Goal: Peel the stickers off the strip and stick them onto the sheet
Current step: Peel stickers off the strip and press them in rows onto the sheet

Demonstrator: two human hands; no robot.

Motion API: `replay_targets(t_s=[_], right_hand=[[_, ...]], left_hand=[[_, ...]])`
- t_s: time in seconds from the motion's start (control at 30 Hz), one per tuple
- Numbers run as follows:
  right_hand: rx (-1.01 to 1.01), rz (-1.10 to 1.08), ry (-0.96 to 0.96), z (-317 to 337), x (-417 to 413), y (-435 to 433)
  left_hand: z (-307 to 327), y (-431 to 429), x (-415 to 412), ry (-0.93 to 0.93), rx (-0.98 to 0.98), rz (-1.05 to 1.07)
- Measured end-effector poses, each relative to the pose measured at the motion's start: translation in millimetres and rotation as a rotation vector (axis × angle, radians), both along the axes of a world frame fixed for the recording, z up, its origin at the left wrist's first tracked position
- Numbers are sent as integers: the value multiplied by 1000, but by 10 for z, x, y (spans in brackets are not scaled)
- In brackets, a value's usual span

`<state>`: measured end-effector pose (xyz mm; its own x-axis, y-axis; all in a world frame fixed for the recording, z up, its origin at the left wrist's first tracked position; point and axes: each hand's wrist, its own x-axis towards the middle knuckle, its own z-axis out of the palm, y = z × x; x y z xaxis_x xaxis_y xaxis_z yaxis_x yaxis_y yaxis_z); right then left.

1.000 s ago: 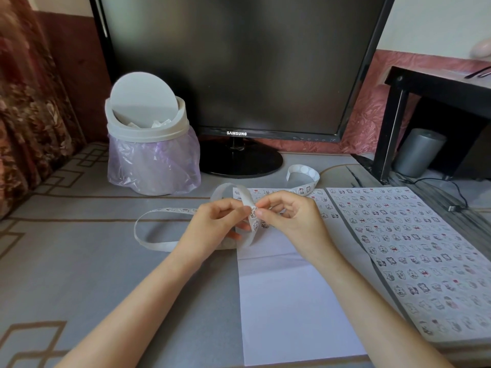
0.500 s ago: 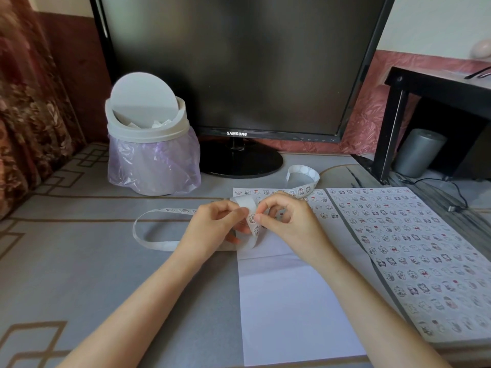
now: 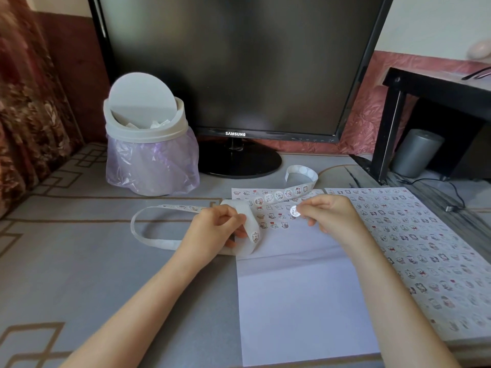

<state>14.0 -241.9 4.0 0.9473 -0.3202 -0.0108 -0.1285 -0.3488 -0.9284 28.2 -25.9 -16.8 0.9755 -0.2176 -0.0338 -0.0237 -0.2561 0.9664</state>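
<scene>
A long white sticker strip [image 3: 148, 236] loops across the table and curls back over the top of a white sheet [image 3: 300, 296]. My left hand [image 3: 215, 229] grips the strip at the sheet's left edge, where the strip folds over. My right hand [image 3: 329, 216] pinches a small round sticker [image 3: 294, 210] between thumb and forefinger, just above the sheet's upper rows of stuck stickers [image 3: 273, 216]. The sticker is free of the strip. The lower part of the sheet is blank.
A second sheet [image 3: 414, 248] covered with stickers lies to the right. A white swing-lid bin [image 3: 147, 144] with a purple liner stands at the back left, a dark monitor [image 3: 239, 75] behind the sheets, a black side table [image 3: 435, 102] at the right.
My right hand has pulled away from my left hand to the right, taking a round sticker off the strip. My left hand has kept its hold on the strip.
</scene>
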Motion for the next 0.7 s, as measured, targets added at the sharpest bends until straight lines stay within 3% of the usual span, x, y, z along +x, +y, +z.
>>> replay_targets(t_s=[0.2,0.7], right_hand=[[-85,-21,108,-42,1,-33],[-181,-14,118,-84,13,-10]], left_hand=[[-3,-1,11,-3,36,7],[-16,3,22,-17,50,-3]])
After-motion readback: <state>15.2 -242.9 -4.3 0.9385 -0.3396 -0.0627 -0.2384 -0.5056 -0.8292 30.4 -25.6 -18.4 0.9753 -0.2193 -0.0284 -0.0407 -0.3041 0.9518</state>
